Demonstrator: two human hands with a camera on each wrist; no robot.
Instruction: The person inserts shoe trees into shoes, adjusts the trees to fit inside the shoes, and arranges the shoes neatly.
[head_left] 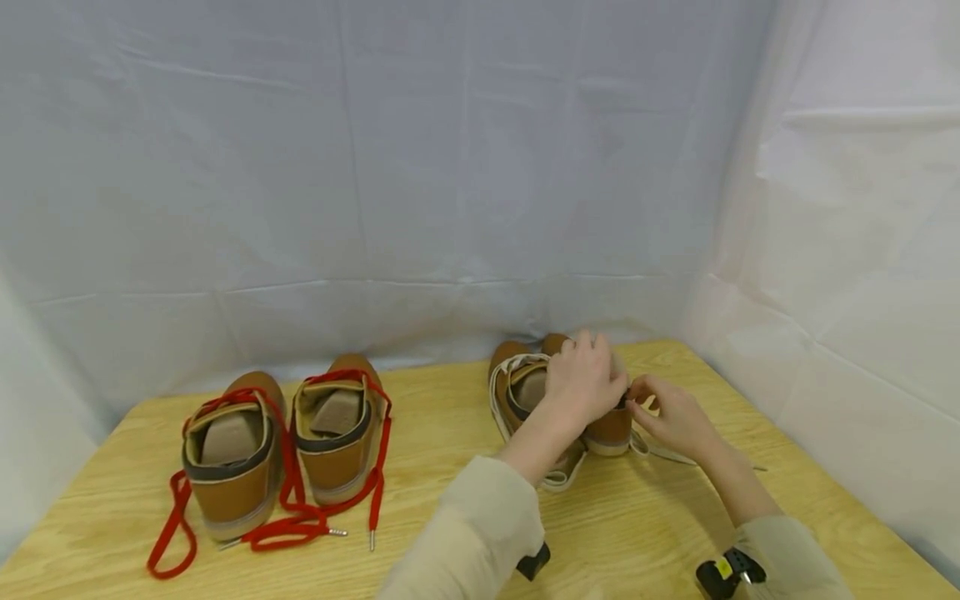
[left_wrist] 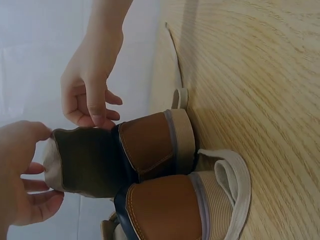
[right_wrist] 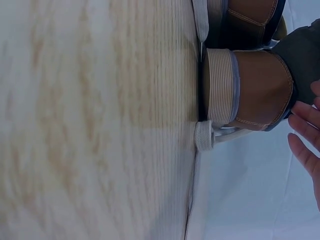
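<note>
Two pairs of brown shoes on the wooden table (head_left: 450, 433). Far left: the pair with red laces (head_left: 285, 517), heels toward the camera, untouched. Right of center: the pair with cream laces (head_left: 562, 477), close to the back edge. Left hand (head_left: 585, 383) draped over the right-hand shoe (head_left: 607, 429), fingers curled around its tongue (left_wrist: 85, 160). Right hand (head_left: 671, 417) just beside, fingertips pinching at the same tongue.

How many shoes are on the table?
4. Two with red laces stand side by side at the left. Two with white laces are at the right: one beside the left hand, one under it, mostly hidden.
</note>
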